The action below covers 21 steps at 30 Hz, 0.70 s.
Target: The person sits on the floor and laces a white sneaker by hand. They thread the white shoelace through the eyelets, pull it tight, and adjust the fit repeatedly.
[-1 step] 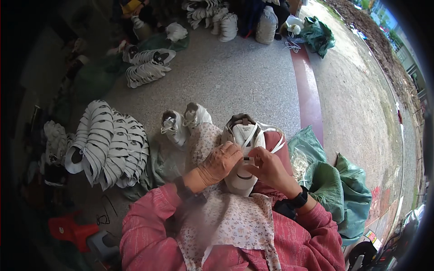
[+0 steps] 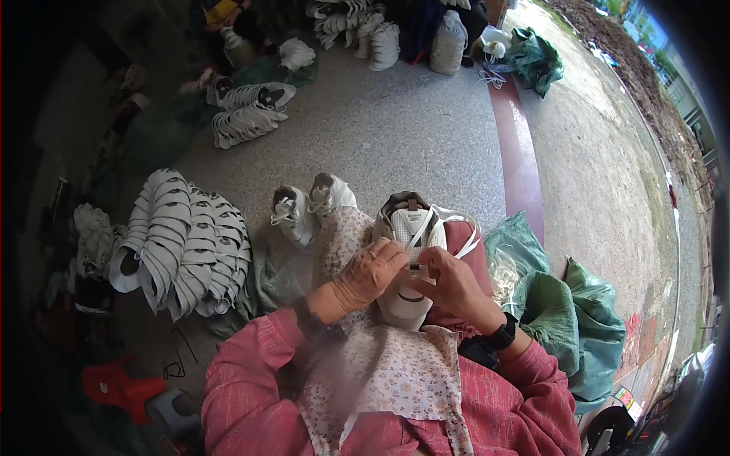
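Observation:
A white shoe upper [image 2: 404,305] lies over my lap on a flowered apron [image 2: 399,372], its brown-lined opening pointing away from me. A white shoelace [image 2: 473,237] runs across the perforated tongue and loops out to the right. My left hand [image 2: 370,272] is closed over the upper's left side, fingertips close to the lace. On the other side, my right hand [image 2: 450,280] has thumb and fingers pinched at the lace by the eyelets. The exact grip of the fingertips is partly hidden. Two laced white shoes [image 2: 290,215] rest just beyond my left knee.
Nested stacks of white uppers [image 2: 179,239] stand at left, with more uppers [image 2: 247,114] farther off. Green sacks [image 2: 574,319] and a bundle of white laces [image 2: 503,277] lie at right. A red plastic stool [image 2: 118,387] sits at lower left; a clear jug [image 2: 449,44] stands at the back.

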Available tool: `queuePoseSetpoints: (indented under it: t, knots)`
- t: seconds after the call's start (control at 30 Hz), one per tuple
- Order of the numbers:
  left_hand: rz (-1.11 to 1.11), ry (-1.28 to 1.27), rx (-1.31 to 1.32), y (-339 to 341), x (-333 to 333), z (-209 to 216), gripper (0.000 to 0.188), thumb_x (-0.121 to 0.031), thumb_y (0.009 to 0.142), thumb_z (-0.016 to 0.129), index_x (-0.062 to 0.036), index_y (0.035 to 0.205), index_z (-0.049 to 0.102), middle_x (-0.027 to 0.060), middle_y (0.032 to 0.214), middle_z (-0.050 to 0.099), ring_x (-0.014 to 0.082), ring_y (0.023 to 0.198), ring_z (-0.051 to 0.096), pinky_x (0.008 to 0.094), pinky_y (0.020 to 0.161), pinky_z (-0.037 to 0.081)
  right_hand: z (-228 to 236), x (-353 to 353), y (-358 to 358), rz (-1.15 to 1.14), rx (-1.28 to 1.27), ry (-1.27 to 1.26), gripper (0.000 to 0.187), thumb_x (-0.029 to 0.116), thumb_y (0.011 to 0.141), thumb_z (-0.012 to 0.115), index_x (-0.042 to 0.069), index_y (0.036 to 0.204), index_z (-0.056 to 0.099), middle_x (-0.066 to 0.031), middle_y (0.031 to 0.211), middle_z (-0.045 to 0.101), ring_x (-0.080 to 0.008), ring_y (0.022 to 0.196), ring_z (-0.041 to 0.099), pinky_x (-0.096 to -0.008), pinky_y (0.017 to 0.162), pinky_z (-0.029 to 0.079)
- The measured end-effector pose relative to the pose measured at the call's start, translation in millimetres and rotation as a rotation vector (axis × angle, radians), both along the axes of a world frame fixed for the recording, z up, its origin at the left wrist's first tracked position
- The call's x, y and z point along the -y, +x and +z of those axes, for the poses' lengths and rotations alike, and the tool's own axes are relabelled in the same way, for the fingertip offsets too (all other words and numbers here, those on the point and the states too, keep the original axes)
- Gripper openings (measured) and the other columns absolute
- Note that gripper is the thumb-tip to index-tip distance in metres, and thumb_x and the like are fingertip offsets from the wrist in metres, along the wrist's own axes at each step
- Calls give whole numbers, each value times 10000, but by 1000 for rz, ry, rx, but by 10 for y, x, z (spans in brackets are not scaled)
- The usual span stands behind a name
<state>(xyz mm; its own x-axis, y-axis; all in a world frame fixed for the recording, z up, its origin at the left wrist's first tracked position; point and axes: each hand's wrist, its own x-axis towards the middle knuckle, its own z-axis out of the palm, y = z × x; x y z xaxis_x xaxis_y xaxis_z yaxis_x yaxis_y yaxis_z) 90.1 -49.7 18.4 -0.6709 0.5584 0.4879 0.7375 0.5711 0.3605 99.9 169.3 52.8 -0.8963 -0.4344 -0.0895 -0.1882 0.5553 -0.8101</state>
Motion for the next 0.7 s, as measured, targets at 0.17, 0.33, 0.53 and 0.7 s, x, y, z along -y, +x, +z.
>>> queuePoseSetpoints:
  t: [0.17, 0.33, 0.53, 0.7]
  knots:
    - [-43, -43, -20, -25, -1, 18, 162, -86, 826, 683, -79, 981, 636, 79, 1008, 582, 281, 957, 589, 395, 812, 514, -99, 27, -21, 11, -101, 64, 488, 301, 768, 825, 40, 1086, 563, -139, 854, 616, -334, 768, 641, -412, 666, 506]
    - [-78, -8, -13, -27, 26, -4, 139, -104, 819, 699, -89, 944, 641, 68, 993, 582, 272, 922, 598, 387, 799, 510, -141, 4, -63, 58, -134, 70, 447, 297, 763, 816, 36, 1043, 585, -141, 894, 622, -328, 809, 644, -403, 695, 502]
    - [-50, -38, -1, -47, 9, 12, 104, -126, 826, 681, -87, 907, 629, 78, 963, 570, 268, 861, 597, 382, 787, 489, -39, 28, -136, 111, -91, 117, 407, 259, 767, 793, 22, 1020, 579, -163, 945, 624, -361, 878, 647, -432, 734, 509]
    - [24, -196, 77, -13, -86, 119, 97, -110, 820, 679, -85, 887, 614, 95, 925, 538, 295, 886, 582, 404, 777, 472, -56, 42, -117, 104, -133, 109, 398, 242, 768, 790, 23, 1016, 569, -159, 938, 617, -357, 875, 644, -430, 737, 506]
